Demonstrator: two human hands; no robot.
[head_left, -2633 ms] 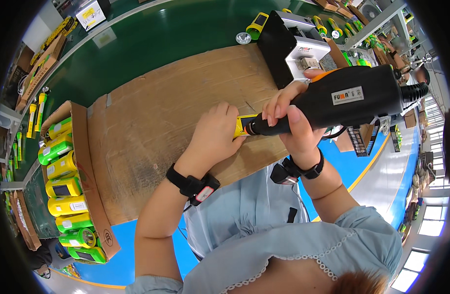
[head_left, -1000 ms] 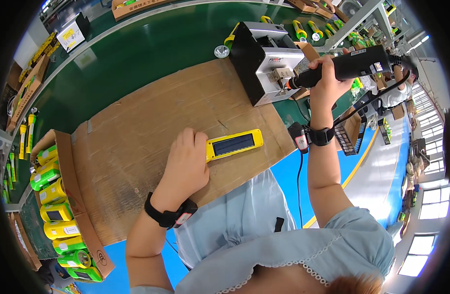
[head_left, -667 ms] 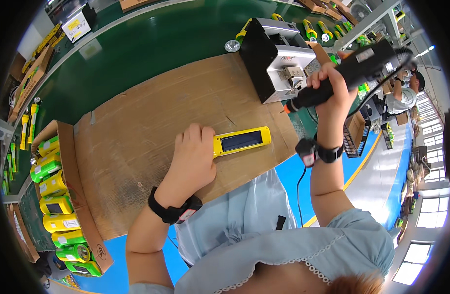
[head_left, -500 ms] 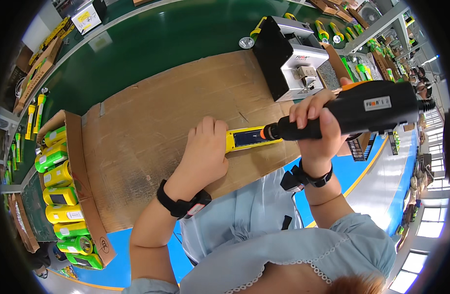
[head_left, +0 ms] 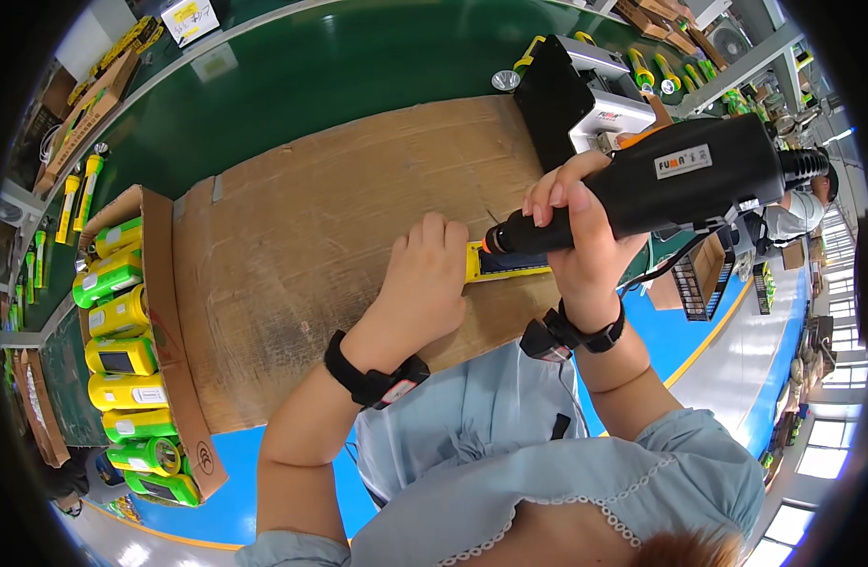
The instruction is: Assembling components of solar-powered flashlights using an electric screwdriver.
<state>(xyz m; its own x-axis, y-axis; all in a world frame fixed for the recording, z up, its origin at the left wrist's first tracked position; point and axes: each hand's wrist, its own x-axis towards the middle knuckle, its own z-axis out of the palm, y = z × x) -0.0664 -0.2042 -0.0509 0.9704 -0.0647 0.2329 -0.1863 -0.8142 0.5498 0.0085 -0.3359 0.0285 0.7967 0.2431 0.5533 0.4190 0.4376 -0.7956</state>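
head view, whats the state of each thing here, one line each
yellow device: flat on the cardboard, pinned at one end
left hand: pressing down on the yellow device
right hand: wrapped around the electric screwdriver
electric screwdriver: tip down at the yellow device
cardboard box: open, full of yellow and green devices

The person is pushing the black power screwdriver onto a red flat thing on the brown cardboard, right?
Not quite: the flat thing is yellow, not red. The head view shows the right hand holding the black power screwdriver against the flat yellow device, which the left hand steadies on the brown cardboard sheet.
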